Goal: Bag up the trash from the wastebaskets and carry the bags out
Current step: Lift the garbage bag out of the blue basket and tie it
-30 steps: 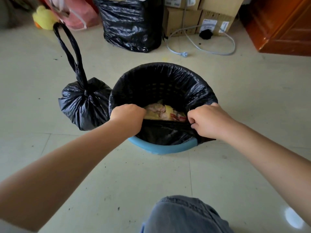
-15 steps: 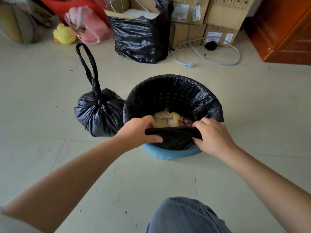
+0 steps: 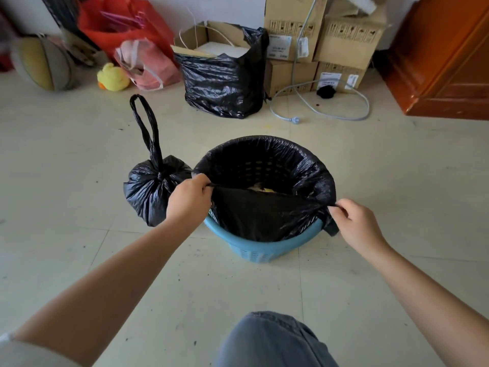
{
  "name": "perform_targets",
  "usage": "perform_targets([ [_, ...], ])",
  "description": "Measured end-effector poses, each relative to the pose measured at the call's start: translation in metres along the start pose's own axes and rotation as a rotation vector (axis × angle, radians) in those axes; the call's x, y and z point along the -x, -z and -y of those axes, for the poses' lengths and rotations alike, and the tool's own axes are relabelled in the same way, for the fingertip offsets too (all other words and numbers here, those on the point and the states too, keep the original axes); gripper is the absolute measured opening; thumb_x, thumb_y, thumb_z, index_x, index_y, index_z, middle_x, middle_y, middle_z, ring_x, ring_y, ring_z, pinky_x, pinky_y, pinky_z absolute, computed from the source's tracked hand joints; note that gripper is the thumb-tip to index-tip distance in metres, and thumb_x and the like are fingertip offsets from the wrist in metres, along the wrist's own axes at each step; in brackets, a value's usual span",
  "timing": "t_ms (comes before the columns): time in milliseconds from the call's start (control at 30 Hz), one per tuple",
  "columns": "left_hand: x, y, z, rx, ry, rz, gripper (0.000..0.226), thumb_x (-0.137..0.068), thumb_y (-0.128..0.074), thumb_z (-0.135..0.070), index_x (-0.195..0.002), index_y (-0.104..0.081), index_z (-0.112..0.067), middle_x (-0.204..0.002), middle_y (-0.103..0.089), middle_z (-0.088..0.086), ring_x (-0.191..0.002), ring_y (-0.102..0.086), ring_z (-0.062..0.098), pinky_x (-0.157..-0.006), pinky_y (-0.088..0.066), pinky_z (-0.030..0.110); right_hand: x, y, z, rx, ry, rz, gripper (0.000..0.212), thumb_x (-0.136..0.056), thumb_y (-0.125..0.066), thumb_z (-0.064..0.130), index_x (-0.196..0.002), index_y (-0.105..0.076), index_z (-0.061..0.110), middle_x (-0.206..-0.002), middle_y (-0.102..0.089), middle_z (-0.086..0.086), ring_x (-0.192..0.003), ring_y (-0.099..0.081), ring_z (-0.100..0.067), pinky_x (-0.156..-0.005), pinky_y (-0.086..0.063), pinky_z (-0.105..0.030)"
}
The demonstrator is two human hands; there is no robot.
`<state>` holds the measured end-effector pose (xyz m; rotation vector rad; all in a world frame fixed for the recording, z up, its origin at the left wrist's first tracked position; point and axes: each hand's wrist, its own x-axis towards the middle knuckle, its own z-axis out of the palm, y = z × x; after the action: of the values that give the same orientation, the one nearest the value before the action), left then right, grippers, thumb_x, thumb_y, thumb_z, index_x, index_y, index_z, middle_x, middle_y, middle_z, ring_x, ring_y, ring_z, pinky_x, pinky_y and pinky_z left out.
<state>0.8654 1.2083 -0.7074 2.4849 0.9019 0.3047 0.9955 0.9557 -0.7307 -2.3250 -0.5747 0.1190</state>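
A blue plastic wastebasket [image 3: 260,249] stands on the floor in front of me, lined with a black trash bag [image 3: 267,215]. My left hand [image 3: 189,200] and my right hand [image 3: 356,225] each pinch the near edge of the liner and hold it stretched taut between them, lifted off the near rim. The far edge stays folded over the rim. A little yellowish trash [image 3: 264,188] shows inside. A tied black trash bag [image 3: 152,190] with a long upright loop handle sits on the floor, touching the basket's left side.
A large black bag [image 3: 225,83] holding a cardboard box stands behind the basket. Stacked cardboard boxes [image 3: 325,41] and a grey cable [image 3: 317,107] lie at the back right, a wooden cabinet [image 3: 447,62] far right. Red bags, a yellow plush duck [image 3: 112,78] and a ball sit back left.
Both hands moved apart along the liner's near edge and pulled it up off the rim, stretching it wide. My view rose and drew back from the basket.
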Motion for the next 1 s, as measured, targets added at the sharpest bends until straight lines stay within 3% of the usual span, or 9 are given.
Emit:
perform_targets([
  [133,-0.011,0.001,0.003,0.007,-0.026,0.14,0.015,-0.094,-0.042,-0.022,-0.092,-0.05,-0.009,-0.076,-0.057,0.015,-0.069,-0.053,0.029,-0.06,-0.038,0.03,-0.018,0.018,-0.012,0.137,0.041,0.344,0.045,-0.092,-0.05,0.023,-0.051,-0.032,0.022,-0.049,-0.034,0.005,-0.053,-0.037,-0.018,-0.051,-0.03,-0.015],
  [233,-0.021,0.013,0.011,-0.411,-0.095,0.28,0.035,-0.086,-0.048,-0.05,-0.087,-0.049,-0.015,-0.08,-0.062,0.008,-0.078,-0.061,0.029,-0.061,-0.044,0.032,-0.042,0.035,-0.018,0.667,-0.021,0.578,0.053,-0.092,-0.028,0.054,-0.058,-0.049,0.018,-0.061,-0.052,-0.001,-0.075,-0.054,-0.022,-0.083,-0.037,-0.029],
  [333,-0.03,0.03,0.013,-0.69,-0.165,0.46,0.052,-0.077,-0.051,-0.064,-0.098,-0.058,-0.018,-0.094,-0.065,0.002,-0.092,-0.061,0.023,-0.065,-0.044,0.029,-0.061,0.046,-0.011,0.727,-0.156,0.554,0.064,-0.09,-0.016,0.06,-0.082,-0.062,0.015,-0.087,-0.061,-0.007,-0.094,-0.057,-0.023,-0.094,-0.038,-0.036],
  [467,-0.042,0.04,0.008,-0.771,-0.06,0.475,0.035,-0.087,-0.05,-0.026,-0.119,-0.056,-0.016,-0.119,-0.055,0.008,-0.114,-0.051,0.027,-0.084,-0.047,0.035,-0.078,0.037,-0.009,0.587,-0.308,0.394,0.043,-0.089,-0.039,0.044,-0.11,-0.051,0.008,-0.111,-0.056,-0.016,-0.098,-0.057,-0.029,-0.076,-0.046,-0.035],
  [567,-0.044,0.033,0.009,-0.474,0.321,0.542,0.036,-0.093,-0.035,-0.009,-0.124,-0.051,0.0,-0.123,-0.058,0.018,-0.101,-0.06,0.03,-0.084,-0.049,0.034,-0.073,0.02,-0.018,0.241,-0.768,0.506,0.051,-0.09,-0.051,0.031,-0.13,-0.037,0.001,-0.132,-0.045,-0.024,-0.1,-0.056,-0.039,-0.078,-0.048,-0.044],
  [667,-0.038,0.021,0.013,0.246,0.833,0.491,0.028,-0.094,-0.034,-0.016,-0.103,-0.052,0.003,-0.096,-0.06,0.021,-0.069,-0.054,0.028,-0.069,-0.047,0.034,-0.062,0.003,-0.039,0.081,-0.979,0.591,0.027,-0.093,-0.046,0.019,-0.08,-0.051,-0.004,-0.068,-0.059,-0.02,-0.054,-0.056,-0.026,-0.052,-0.044,-0.032],
  [733,-0.036,0.012,0.017,0.468,0.892,0.411,0.023,-0.092,-0.042,-0.021,-0.085,-0.049,0.0,-0.081,-0.054,0.014,-0.07,-0.052,0.026,-0.07,-0.047,0.033,-0.063,-0.003,-0.043,-0.005,-0.95,0.492,0.028,-0.09,-0.046,0.008,-0.064,-0.049,-0.002,-0.062,-0.053,-0.018,-0.057,-0.053,-0.026,-0.05,-0.038,-0.03],
  [867,-0.044,0.007,0.016,0.561,0.82,0.162,0.007,-0.09,-0.05,-0.007,-0.086,-0.045,-0.009,-0.067,-0.038,0.004,-0.068,-0.046,0.02,-0.071,-0.046,0.031,-0.081,0.003,-0.026,-0.177,-0.768,0.083,0.008,-0.082,-0.053,0.003,-0.087,-0.055,-0.002,-0.085,-0.054,-0.019,-0.08,-0.055,-0.033,-0.06,-0.044,-0.034],
  [1000,-0.06,0.017,0.012,0.692,0.771,0.048,0.03,-0.086,-0.055,-0.007,-0.06,-0.04,-0.011,-0.063,-0.039,0.004,-0.058,-0.043,0.02,-0.076,-0.043,0.035,-0.107,0.018,0.003,-0.394,-0.683,0.033,0.016,-0.081,-0.051,-0.002,-0.065,-0.052,-0.002,-0.037,-0.053,-0.006,-0.045,-0.054,-0.023,-0.054,-0.04,-0.03],
])
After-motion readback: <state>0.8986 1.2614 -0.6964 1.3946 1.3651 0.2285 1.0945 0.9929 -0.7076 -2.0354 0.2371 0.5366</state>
